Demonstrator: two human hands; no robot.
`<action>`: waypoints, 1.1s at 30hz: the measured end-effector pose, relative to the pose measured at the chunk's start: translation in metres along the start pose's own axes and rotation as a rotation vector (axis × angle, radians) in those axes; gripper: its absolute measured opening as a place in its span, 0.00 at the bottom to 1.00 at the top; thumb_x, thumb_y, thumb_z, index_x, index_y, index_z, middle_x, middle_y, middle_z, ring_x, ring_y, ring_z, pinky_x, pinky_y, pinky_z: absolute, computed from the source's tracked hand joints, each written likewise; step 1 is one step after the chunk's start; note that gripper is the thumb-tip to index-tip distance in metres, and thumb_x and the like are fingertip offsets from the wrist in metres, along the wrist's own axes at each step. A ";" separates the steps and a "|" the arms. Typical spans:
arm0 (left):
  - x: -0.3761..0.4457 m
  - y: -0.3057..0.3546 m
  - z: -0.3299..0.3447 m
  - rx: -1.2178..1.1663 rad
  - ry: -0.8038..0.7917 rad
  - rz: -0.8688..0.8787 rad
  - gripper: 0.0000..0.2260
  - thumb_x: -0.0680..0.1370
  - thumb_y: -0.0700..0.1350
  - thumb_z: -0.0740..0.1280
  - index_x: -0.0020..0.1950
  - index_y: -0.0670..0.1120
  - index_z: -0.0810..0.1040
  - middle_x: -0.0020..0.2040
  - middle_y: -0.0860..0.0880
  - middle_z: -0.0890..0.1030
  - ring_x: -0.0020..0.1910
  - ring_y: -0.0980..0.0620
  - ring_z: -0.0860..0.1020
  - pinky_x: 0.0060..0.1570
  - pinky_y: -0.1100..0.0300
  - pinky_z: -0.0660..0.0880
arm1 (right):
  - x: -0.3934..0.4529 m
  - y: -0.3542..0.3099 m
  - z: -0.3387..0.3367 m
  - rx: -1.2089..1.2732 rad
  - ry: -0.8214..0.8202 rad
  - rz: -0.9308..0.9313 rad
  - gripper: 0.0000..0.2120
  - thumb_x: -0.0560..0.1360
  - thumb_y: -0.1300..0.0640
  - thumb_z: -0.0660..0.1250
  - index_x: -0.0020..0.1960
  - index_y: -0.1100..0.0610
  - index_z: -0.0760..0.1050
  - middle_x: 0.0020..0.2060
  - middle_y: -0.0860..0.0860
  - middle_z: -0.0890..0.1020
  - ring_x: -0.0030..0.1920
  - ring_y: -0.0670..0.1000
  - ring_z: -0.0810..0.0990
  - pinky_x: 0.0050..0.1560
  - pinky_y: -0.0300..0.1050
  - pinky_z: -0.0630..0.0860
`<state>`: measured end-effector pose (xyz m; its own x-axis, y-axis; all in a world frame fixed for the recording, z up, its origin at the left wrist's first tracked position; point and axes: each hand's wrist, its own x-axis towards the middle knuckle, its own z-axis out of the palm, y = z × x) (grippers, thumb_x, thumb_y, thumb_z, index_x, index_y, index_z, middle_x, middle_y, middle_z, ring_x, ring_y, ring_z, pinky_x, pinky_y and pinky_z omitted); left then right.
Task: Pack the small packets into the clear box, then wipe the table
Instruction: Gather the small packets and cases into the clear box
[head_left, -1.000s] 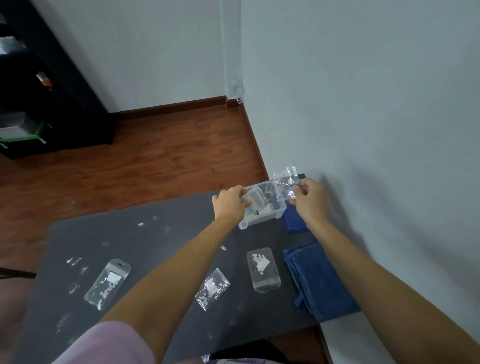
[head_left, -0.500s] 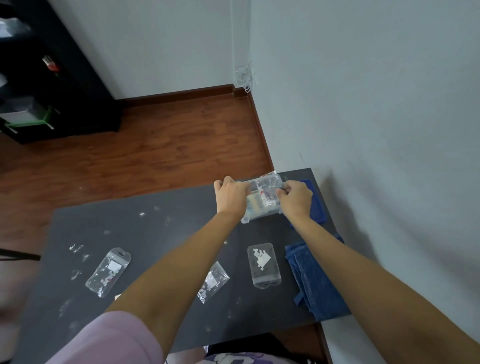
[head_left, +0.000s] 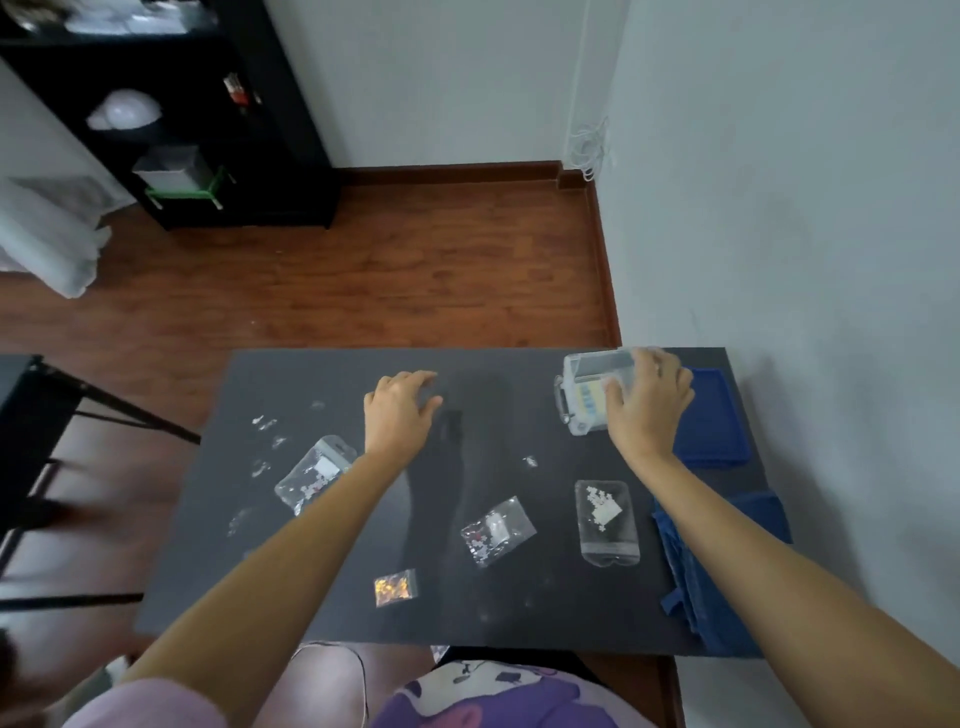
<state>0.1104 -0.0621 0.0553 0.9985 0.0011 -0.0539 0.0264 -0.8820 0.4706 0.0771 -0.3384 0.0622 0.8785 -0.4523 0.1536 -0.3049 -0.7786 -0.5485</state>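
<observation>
A clear box (head_left: 592, 395) sits at the far right of a dark table (head_left: 467, 613), the right hand (head_left: 647, 410) resting on top, fingers curled over it. Four small packets (head_left: 497, 530) lie loose nearer (one gold). The left hand (head_left: 397, 410) hovers empty, fingers loosely spread.

clear box (head_left: 587, 400) far right on table (head_left: 483, 395), packets (head_left: 497, 530) nearer
</observation>
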 end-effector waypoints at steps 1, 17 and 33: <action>-0.005 -0.018 -0.007 0.011 0.002 -0.033 0.16 0.77 0.46 0.68 0.64 0.48 0.77 0.59 0.49 0.80 0.61 0.44 0.74 0.61 0.48 0.67 | -0.009 -0.008 0.004 0.028 -0.015 -0.075 0.17 0.73 0.62 0.69 0.61 0.60 0.75 0.59 0.60 0.76 0.61 0.64 0.71 0.62 0.59 0.66; -0.061 -0.153 -0.018 0.307 -0.157 -0.276 0.23 0.74 0.55 0.70 0.67 0.52 0.72 0.65 0.47 0.73 0.67 0.44 0.67 0.64 0.49 0.64 | -0.101 -0.027 0.060 -0.348 -1.013 -0.591 0.42 0.60 0.40 0.77 0.71 0.45 0.68 0.68 0.45 0.66 0.69 0.51 0.61 0.70 0.50 0.56; -0.058 -0.148 -0.021 0.788 -0.205 0.147 0.19 0.74 0.34 0.61 0.66 0.41 0.68 0.49 0.49 0.83 0.47 0.47 0.82 0.40 0.58 0.69 | -0.109 -0.022 0.060 -0.425 -0.928 -0.595 0.40 0.63 0.48 0.79 0.71 0.46 0.65 0.62 0.47 0.69 0.64 0.51 0.68 0.66 0.49 0.64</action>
<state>0.0494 0.0783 0.0072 0.9588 -0.1589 -0.2354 -0.2208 -0.9385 -0.2656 0.0106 -0.2458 0.0082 0.8012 0.3829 -0.4598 0.2986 -0.9218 -0.2474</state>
